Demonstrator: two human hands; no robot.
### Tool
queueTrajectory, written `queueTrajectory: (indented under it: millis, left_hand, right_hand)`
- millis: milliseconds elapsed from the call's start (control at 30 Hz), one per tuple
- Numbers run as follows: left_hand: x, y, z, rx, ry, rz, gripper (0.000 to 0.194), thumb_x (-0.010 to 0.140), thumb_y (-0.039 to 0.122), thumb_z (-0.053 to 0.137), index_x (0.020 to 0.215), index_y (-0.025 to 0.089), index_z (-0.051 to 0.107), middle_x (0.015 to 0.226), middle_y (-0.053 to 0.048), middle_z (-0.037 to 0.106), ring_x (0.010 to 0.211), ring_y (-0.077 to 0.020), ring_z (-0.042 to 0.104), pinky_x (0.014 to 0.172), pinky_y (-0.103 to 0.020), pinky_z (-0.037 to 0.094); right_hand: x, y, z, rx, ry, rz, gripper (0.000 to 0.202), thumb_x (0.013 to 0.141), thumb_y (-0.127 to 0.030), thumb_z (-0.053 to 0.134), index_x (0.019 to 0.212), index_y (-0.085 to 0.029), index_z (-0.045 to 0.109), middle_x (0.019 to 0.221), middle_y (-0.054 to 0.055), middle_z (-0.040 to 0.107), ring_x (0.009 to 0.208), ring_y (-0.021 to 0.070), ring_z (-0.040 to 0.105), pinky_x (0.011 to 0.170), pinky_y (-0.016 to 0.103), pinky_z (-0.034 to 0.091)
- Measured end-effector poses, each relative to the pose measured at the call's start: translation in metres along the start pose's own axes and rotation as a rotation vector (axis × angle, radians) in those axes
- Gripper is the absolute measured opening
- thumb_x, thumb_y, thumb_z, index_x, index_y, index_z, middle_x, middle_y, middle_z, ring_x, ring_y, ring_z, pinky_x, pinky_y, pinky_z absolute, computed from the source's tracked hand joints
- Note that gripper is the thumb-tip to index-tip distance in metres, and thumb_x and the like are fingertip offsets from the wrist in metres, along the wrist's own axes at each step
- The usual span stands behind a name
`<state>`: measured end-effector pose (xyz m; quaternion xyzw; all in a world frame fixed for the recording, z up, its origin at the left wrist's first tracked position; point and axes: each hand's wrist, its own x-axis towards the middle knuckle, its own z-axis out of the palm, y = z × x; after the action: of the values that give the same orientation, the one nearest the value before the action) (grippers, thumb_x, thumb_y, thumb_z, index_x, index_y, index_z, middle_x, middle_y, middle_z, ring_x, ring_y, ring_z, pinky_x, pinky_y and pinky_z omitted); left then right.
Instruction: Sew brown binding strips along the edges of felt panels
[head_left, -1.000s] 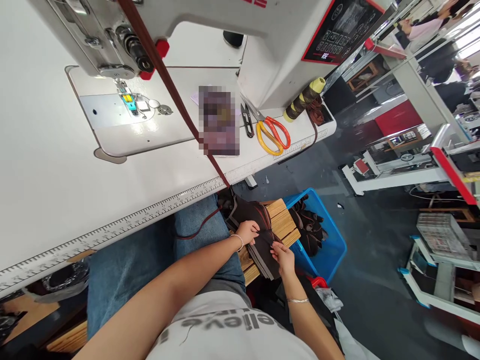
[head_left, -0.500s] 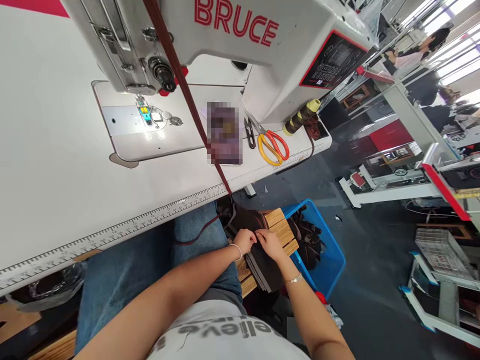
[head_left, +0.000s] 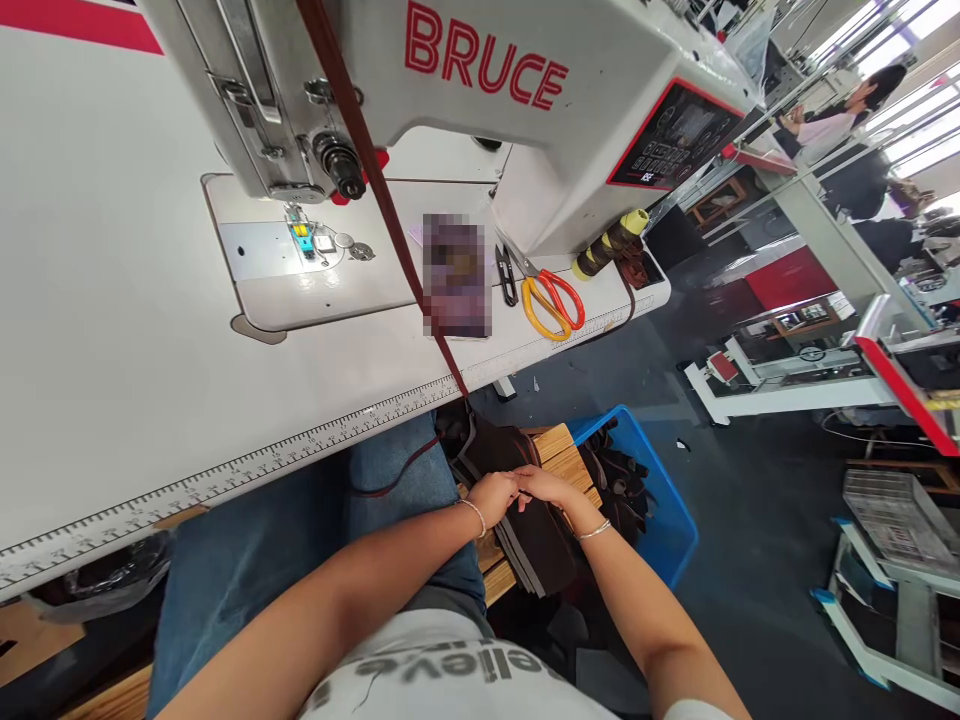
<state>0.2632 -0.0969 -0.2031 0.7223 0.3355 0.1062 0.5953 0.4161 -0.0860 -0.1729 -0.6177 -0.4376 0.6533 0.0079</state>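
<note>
Over a stack of dark fabric pieces (head_left: 536, 548), my left hand (head_left: 495, 497) and my right hand (head_left: 544, 485) meet, fingers closed and touching each other. What is pinched between them, if anything, is hidden. The stack lies on a slatted wooden stool (head_left: 564, 455) beside my knee. A brown binding strip (head_left: 390, 215) runs down in front of the sewing machine (head_left: 577, 120) and over the table edge towards the fabric. A thin dark strip of it (head_left: 401, 470) lies across my jeans.
Scissors (head_left: 553, 305), black thread snips (head_left: 506, 275) and a thread cone (head_left: 611, 243) lie on the white machine table (head_left: 337, 365). A blue crate (head_left: 664, 510) with dark pieces stands beyond the stool. White metal frames (head_left: 795, 395) and other people are at the right.
My hands have come closer together, and the right fingers now lie over the left ones. The whole view has shifted slightly; the stack stays on the stool.
</note>
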Motion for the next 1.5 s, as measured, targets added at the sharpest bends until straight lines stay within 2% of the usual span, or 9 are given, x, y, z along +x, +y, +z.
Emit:
queueTrajectory:
  millis: [100,233,400,667,900,1033,1167,1367,1500]
  left_hand:
    - [0.000,0.000,0.001,0.053,0.042,-0.040,0.020,0.093,0.030,0.056,0.088,0.012,0.062,0.094,-0.005,0.064,0.091,-0.0165,0.061,0.087,-0.039,0.050]
    - [0.000,0.001,0.001,0.105,0.092,-0.105,0.019,0.093,0.029,0.054,0.094,0.012,0.061,0.096,-0.005,0.062,0.088,-0.0161,0.060,0.083,-0.037,0.050]
    - [-0.001,0.005,-0.002,0.145,0.071,-0.122,0.017,0.092,0.027,0.057,0.100,0.012,0.060,0.101,-0.005,0.062,0.093,-0.0170,0.060,0.085,-0.037,0.051]
    - [-0.008,0.018,-0.005,0.304,-0.031,-0.152,0.022,0.093,0.029,0.055,0.107,0.013,0.060,0.100,-0.005,0.063,0.091,-0.0170,0.062,0.083,-0.038,0.053]
    - [-0.012,0.025,-0.009,0.493,-0.087,-0.208,0.026,0.094,0.034,0.053,0.106,0.012,0.061,0.098,-0.006,0.065,0.089,-0.0172,0.063,0.082,-0.039,0.053]
    - [-0.019,0.031,-0.012,0.563,-0.128,-0.151,0.028,0.096,0.035,0.049,0.105,0.012,0.061,0.096,-0.006,0.065,0.088,-0.0170,0.064,0.082,-0.038,0.054]
    - [-0.025,0.038,-0.013,0.617,-0.205,-0.056,0.025,0.097,0.029,0.046,0.105,0.011,0.061,0.088,-0.008,0.067,0.083,-0.0199,0.067,0.075,-0.037,0.054]
    - [-0.028,0.045,-0.019,0.677,-0.281,0.065,0.024,0.087,0.014,0.048,0.110,0.013,0.058,0.085,-0.016,0.069,0.082,-0.0291,0.069,0.068,-0.039,0.054]
    - [-0.034,0.047,-0.021,0.711,-0.308,0.092,0.026,0.083,0.011,0.051,0.108,0.012,0.058,0.084,-0.016,0.069,0.082,-0.0300,0.069,0.066,-0.039,0.054]
  right_hand:
    - [-0.006,0.004,0.003,0.178,0.138,-0.057,0.032,0.066,-0.045,0.071,0.059,-0.014,0.065,0.054,0.001,0.065,0.051,0.0121,0.058,0.055,0.023,0.043]
    - [-0.010,0.014,0.015,0.423,0.403,-0.129,0.033,0.055,-0.044,0.080,0.068,-0.015,0.070,0.064,0.002,0.070,0.063,0.0149,0.062,0.068,0.028,0.048]
    - [-0.014,0.024,0.033,0.695,0.694,-0.195,0.042,0.047,-0.044,0.087,0.075,-0.017,0.071,0.066,0.002,0.071,0.063,0.0157,0.063,0.065,0.029,0.050]
    - [-0.031,0.026,0.037,0.943,0.888,-0.292,0.052,0.051,-0.047,0.087,0.091,-0.019,0.070,0.072,0.002,0.070,0.066,0.0156,0.067,0.063,0.030,0.055]
    - [-0.029,0.032,0.039,0.883,0.958,-0.304,0.055,0.052,-0.048,0.085,0.094,-0.017,0.070,0.079,0.006,0.072,0.063,0.0166,0.068,0.060,0.030,0.057]
    - [-0.026,0.040,0.033,0.757,1.007,-0.278,0.055,0.051,-0.050,0.084,0.090,-0.015,0.071,0.085,0.010,0.073,0.062,0.0195,0.069,0.050,0.027,0.054]
    - [-0.020,0.055,0.023,0.627,1.104,-0.229,0.053,0.049,-0.055,0.080,0.080,-0.013,0.073,0.076,0.011,0.073,0.059,0.0215,0.067,0.046,0.029,0.053]
    - [-0.007,0.076,0.007,0.450,1.198,-0.147,0.054,0.056,-0.060,0.071,0.080,-0.012,0.074,0.080,0.014,0.074,0.060,0.0245,0.067,0.050,0.034,0.053]
    - [0.001,0.079,-0.013,0.335,1.246,-0.097,0.044,0.064,-0.053,0.066,0.075,-0.011,0.075,0.077,0.016,0.074,0.072,0.0287,0.068,0.066,0.038,0.054]
